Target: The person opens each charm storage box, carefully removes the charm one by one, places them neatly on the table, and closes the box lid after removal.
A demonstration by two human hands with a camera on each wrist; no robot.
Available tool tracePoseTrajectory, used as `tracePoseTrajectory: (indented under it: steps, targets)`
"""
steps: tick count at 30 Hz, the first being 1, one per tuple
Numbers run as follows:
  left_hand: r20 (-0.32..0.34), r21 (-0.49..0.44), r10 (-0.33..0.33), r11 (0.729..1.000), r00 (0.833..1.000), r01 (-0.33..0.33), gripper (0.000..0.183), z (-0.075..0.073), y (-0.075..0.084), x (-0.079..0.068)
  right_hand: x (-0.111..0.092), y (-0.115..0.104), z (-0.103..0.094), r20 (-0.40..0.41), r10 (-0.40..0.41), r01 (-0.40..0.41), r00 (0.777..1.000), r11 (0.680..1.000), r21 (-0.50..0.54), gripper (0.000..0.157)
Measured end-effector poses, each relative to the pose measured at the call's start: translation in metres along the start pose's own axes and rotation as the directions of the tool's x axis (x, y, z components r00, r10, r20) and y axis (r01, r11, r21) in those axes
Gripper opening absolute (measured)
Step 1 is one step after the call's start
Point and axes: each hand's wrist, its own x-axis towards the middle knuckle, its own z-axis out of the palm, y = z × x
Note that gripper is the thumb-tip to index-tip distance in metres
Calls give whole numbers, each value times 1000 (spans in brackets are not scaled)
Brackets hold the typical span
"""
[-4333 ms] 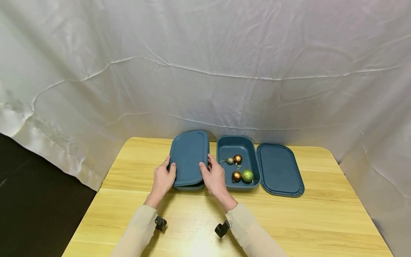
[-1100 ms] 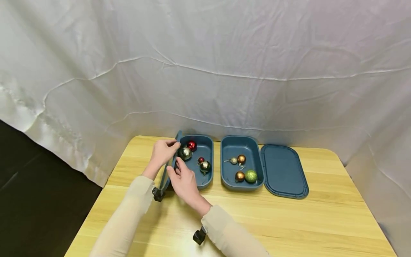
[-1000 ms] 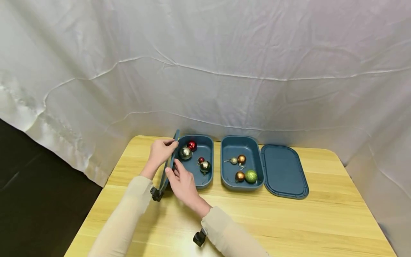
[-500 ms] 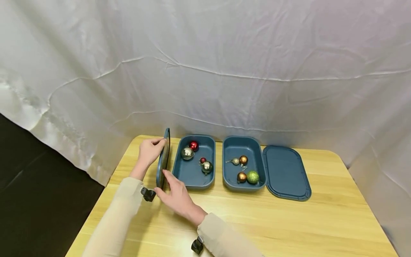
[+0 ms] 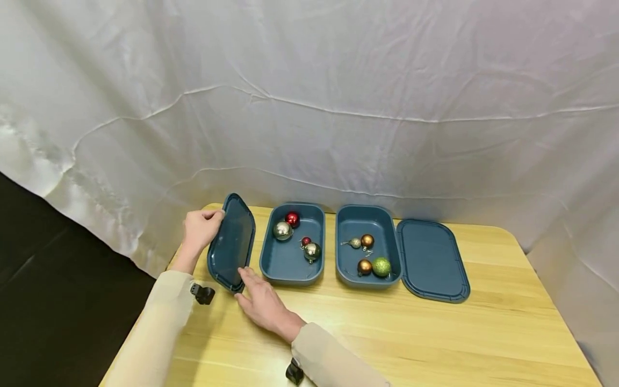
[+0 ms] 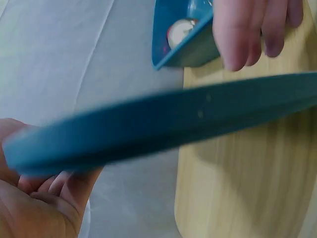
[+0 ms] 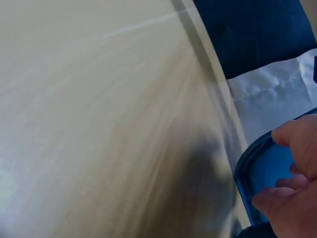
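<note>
One rounded-rectangular blue plastic lid (image 5: 234,242), tilted at the left of the pale wood-grain desk (image 5: 411,344), left edge pinched in my left hand (image 5: 200,231), my right hand (image 5: 263,301) straight-fingered, without evident grip, at its near corner: setting-aside step, seemingly, calling for lowering flat.

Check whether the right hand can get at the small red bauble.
Probably yes: the small red bauble lies in an open box near the right hand, and the left hand holds a lid aside.
</note>
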Motion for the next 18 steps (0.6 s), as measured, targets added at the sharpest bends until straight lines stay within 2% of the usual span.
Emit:
tracePoseTrajectory:
  steps: [5,12,15,18]
  targets:
    - [-9,36,-75,996,997,76,39,-7,-12,2,2,0,7,17,14,-13,1000,999,-49,57]
    - [5,73,-122,990,993,121,38,-7,-34,1,3,0,15,43,10,-4,999,992,-126,48]
    - [-4,97,-118,988,993,118,38,-6,-45,0,4,0,17,55,1,8,998,986,-164,45]
    - [17,143,-83,987,996,80,41,-2,-57,-2,4,1,17,56,-14,25,998,979,-203,42]
